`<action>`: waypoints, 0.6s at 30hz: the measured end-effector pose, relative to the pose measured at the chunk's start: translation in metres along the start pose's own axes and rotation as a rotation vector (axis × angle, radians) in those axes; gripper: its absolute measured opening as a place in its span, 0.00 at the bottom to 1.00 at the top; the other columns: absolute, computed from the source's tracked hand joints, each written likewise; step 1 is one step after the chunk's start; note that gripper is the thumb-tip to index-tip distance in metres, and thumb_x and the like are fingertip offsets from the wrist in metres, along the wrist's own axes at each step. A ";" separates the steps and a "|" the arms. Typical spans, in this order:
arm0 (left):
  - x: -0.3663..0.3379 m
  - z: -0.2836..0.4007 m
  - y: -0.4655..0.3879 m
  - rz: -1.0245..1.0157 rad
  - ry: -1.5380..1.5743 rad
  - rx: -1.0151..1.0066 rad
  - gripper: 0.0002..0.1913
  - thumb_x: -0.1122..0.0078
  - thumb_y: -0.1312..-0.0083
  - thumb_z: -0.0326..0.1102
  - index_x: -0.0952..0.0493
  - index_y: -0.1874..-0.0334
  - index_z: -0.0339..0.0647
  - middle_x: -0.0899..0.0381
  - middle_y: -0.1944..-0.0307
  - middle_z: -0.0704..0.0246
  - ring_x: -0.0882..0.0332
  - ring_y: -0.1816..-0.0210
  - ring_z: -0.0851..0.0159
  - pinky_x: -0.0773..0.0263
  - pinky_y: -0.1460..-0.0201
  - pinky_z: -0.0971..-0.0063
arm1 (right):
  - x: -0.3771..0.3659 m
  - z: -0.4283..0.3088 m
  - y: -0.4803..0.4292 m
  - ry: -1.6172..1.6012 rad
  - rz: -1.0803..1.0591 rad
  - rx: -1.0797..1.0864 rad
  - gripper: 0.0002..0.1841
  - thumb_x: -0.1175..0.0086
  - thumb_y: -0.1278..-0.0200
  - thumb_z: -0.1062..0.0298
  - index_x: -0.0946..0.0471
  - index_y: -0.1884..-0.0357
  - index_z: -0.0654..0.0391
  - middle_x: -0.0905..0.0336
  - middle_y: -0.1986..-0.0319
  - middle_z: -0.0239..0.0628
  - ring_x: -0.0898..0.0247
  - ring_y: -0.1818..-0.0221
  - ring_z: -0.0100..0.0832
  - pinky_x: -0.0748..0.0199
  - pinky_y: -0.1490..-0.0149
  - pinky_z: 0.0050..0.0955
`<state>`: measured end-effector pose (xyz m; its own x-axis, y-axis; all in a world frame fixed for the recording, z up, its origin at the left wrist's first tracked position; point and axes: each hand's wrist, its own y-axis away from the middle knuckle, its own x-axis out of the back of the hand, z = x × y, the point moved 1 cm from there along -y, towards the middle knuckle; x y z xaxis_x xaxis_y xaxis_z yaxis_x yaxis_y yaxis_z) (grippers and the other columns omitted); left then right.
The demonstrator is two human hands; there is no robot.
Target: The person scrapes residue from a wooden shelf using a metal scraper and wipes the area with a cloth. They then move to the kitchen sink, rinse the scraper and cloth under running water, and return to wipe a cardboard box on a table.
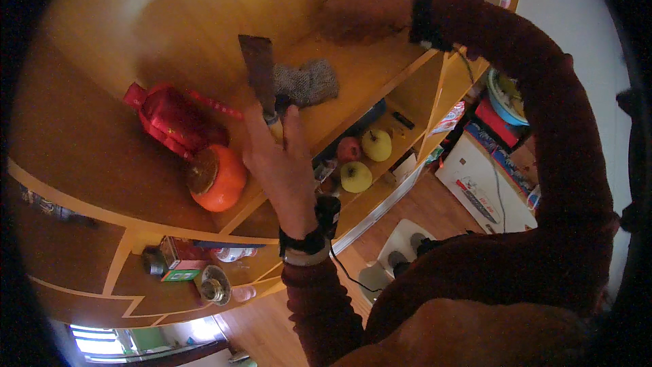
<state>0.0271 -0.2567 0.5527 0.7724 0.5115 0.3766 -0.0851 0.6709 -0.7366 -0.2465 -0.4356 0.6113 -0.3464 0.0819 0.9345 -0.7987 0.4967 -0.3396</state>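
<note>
My left hand [280,163] is around the pale handle of a flat scraper [260,69], with its dark, widening blade pointing up and away from me. Just right of the blade, a crumpled grey mesh cloth [308,81] lies on the wooden shelf [356,69]. An orange pumpkin-like object [219,178] with a brown top sits left of my left wrist. Behind it is a shiny red pouch [173,117] with a ribbon. Further right, my right hand [356,15] reaches low along the shelf's back; it is blurred and dim, so its fingers and any held thing cannot be made out.
Below the shelf edge, a compartment holds two yellow-green fruits [376,145] and a red fruit [349,149]. Lower left, cubbies hold a box [184,252] and a glass dish [215,284]. A white carton [484,188] and blue basin [504,97] stand right. A cable hangs from my left wrist.
</note>
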 end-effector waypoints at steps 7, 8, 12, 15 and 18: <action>-0.004 -0.007 -0.005 -0.052 0.124 -0.089 0.21 0.39 0.30 0.30 0.26 0.36 0.34 0.18 0.46 0.48 0.18 0.48 0.44 0.25 0.45 0.58 | 0.011 -0.009 0.029 0.244 -0.010 0.253 0.18 0.48 0.24 0.67 0.25 0.37 0.62 0.20 0.41 0.41 0.23 0.44 0.36 0.24 0.40 0.35; -0.004 -0.006 -0.005 -0.088 0.083 -0.078 0.21 0.39 0.30 0.29 0.26 0.36 0.34 0.19 0.45 0.48 0.18 0.47 0.43 0.25 0.45 0.58 | 0.016 -0.006 0.027 0.218 -0.032 0.158 0.17 0.48 0.23 0.67 0.25 0.39 0.63 0.20 0.42 0.41 0.23 0.45 0.36 0.24 0.40 0.34; -0.005 0.000 -0.007 -0.194 -0.080 -0.037 0.22 0.40 0.31 0.28 0.27 0.34 0.36 0.18 0.45 0.47 0.19 0.46 0.41 0.25 0.46 0.56 | 0.002 0.002 0.011 -0.477 -0.087 -0.476 0.13 0.50 0.22 0.66 0.22 0.45 0.62 0.18 0.47 0.38 0.23 0.48 0.32 0.25 0.40 0.33; -0.004 0.002 -0.008 -0.159 -0.148 -0.095 0.22 0.39 0.32 0.29 0.26 0.35 0.37 0.17 0.48 0.47 0.18 0.48 0.40 0.24 0.48 0.55 | -0.012 0.003 0.007 -0.504 0.035 -0.203 0.14 0.53 0.19 0.63 0.21 0.47 0.61 0.18 0.47 0.36 0.24 0.49 0.30 0.25 0.40 0.34; -0.005 -0.001 -0.008 -0.121 -0.124 -0.121 0.21 0.38 0.32 0.29 0.25 0.37 0.37 0.17 0.50 0.47 0.17 0.50 0.41 0.24 0.51 0.54 | 0.003 0.007 0.023 -0.126 -0.036 -0.009 0.14 0.53 0.20 0.63 0.21 0.47 0.61 0.18 0.47 0.36 0.24 0.48 0.30 0.25 0.40 0.34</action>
<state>0.0247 -0.2647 0.5565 0.6886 0.4980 0.5272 0.0853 0.6662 -0.7408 -0.2698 -0.4301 0.6051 -0.3776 -0.0451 0.9249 -0.8073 0.5052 -0.3050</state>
